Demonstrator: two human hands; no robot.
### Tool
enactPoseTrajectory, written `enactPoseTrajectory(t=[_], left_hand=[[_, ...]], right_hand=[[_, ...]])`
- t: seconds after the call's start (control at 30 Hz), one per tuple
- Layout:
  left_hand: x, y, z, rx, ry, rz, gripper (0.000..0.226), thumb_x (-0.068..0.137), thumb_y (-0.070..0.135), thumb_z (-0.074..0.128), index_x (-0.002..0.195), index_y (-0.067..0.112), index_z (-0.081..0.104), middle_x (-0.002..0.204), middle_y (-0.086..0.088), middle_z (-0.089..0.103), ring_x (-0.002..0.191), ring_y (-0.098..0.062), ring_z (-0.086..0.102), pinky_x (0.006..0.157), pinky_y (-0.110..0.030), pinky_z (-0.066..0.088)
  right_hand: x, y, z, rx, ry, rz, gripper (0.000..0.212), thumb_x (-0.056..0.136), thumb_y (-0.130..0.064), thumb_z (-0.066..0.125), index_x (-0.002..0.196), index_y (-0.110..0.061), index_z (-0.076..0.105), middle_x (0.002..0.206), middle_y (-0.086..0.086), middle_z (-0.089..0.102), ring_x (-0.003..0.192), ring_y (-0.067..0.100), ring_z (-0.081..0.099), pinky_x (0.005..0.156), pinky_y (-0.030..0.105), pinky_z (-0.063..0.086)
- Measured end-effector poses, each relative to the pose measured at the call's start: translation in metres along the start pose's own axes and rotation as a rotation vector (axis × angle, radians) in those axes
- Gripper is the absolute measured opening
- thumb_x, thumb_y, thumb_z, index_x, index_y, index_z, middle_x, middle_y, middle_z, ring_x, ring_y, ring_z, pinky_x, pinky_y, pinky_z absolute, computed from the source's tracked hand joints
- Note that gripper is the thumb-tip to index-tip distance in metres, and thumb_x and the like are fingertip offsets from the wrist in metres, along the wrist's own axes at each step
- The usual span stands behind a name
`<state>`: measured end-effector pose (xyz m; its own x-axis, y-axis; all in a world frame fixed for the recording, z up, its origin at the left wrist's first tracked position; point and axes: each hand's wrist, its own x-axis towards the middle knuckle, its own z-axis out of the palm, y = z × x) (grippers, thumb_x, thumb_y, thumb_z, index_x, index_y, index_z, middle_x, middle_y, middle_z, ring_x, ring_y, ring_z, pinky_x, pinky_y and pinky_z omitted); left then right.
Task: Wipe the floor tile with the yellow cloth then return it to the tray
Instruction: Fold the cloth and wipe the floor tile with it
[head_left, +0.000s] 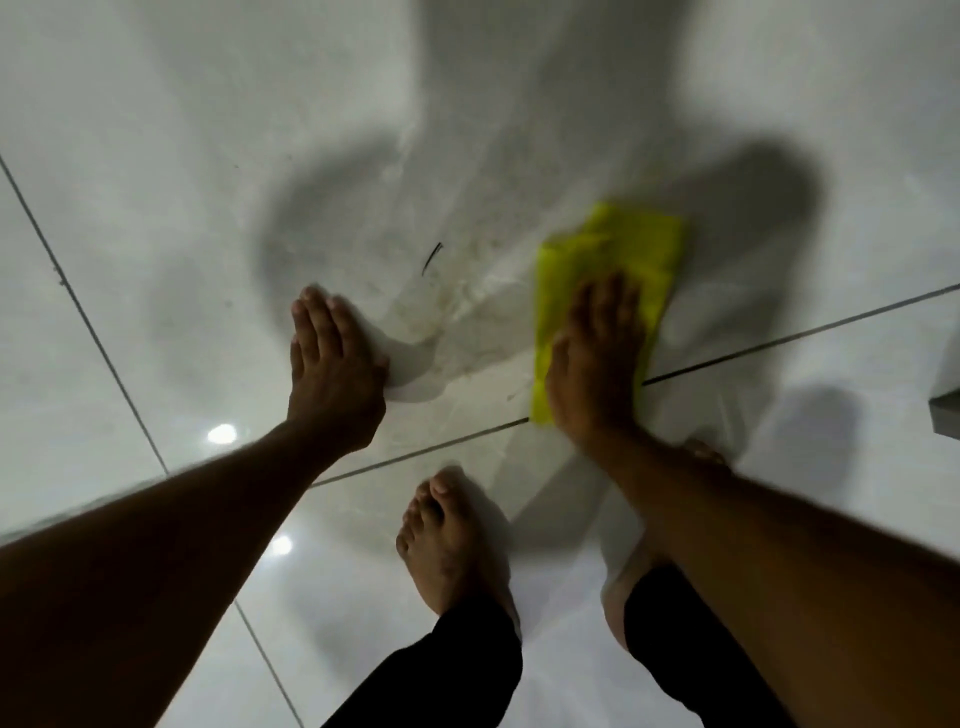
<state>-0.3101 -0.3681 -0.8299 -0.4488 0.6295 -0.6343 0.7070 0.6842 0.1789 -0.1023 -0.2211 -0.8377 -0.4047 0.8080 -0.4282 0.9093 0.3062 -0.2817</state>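
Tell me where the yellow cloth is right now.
In the head view, the yellow cloth lies flat on the floor tile right of centre, under the right hand, with its near edge at the grout line.

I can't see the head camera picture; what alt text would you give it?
A person crouches over a pale floor tile, the right hand pressing a folded yellow cloth flat beside a smeared, dirty patch. The left hand rests palm-down on the tile, left of that patch. A bare foot and dark trouser legs show below.
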Motion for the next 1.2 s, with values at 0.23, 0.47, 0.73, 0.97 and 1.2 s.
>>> enactPoseTrajectory(t=[0.23,0.47,0.73,0.97,1.2], left_hand=[[0.001,-0.010,-0.021,-0.018,-0.186,0.015,0.097,0.092,0.047,0.046,0.146,0.002,-0.021,0.154,-0.024,-0.032,0.142,-0.036,-0.030,0.118,-0.053,-0.001],[-0.001,-0.009,-0.023,0.010,-0.157,0.026,0.102,0.090,0.046,0.053,0.148,0.000,-0.018,0.155,-0.026,-0.027,0.144,-0.040,-0.025,0.118,-0.052,0.001],[-0.002,-0.015,-0.020,0.042,-0.121,0.039,0.104,0.090,0.048,0.053,0.147,0.003,-0.021,0.155,-0.024,-0.029,0.143,-0.038,-0.026,0.118,-0.046,-0.005],[-0.004,-0.016,-0.022,0.102,-0.018,0.078,0.107,0.086,0.055,0.054,0.149,0.001,-0.013,0.158,-0.025,-0.018,0.147,-0.038,-0.018,0.120,-0.051,0.002],[0.020,-0.014,-0.050,0.110,-0.089,0.071,0.141,0.064,0.066,0.073,0.147,0.001,-0.021,0.156,-0.023,-0.027,0.145,-0.037,-0.023,0.121,-0.050,0.003]], right_hand=[[-0.058,0.044,0.007,-0.121,-0.099,-0.119,0.067,0.089,-0.018,0.057,0.148,0.002,0.031,0.156,0.031,0.024,0.144,0.051,0.020,0.114,0.063,0.027],[-0.121,0.023,0.051,-0.246,-0.159,-0.410,0.063,0.090,-0.024,0.054,0.148,-0.007,0.035,0.157,0.023,0.026,0.144,0.045,0.028,0.114,0.056,0.030],[-0.033,0.039,0.019,-0.182,-0.013,-0.311,0.064,0.096,-0.034,0.035,0.151,-0.004,0.025,0.159,0.026,0.022,0.147,0.042,0.019,0.118,0.055,0.021],[-0.015,-0.029,0.034,-0.238,0.024,-0.402,0.067,0.097,-0.040,0.036,0.154,-0.010,0.020,0.161,0.022,0.017,0.149,0.041,0.013,0.120,0.054,0.016],[0.004,0.040,0.001,-0.310,-0.024,-0.464,0.068,0.095,-0.042,0.037,0.152,-0.007,0.026,0.159,0.023,0.023,0.147,0.041,0.022,0.118,0.052,0.022]])
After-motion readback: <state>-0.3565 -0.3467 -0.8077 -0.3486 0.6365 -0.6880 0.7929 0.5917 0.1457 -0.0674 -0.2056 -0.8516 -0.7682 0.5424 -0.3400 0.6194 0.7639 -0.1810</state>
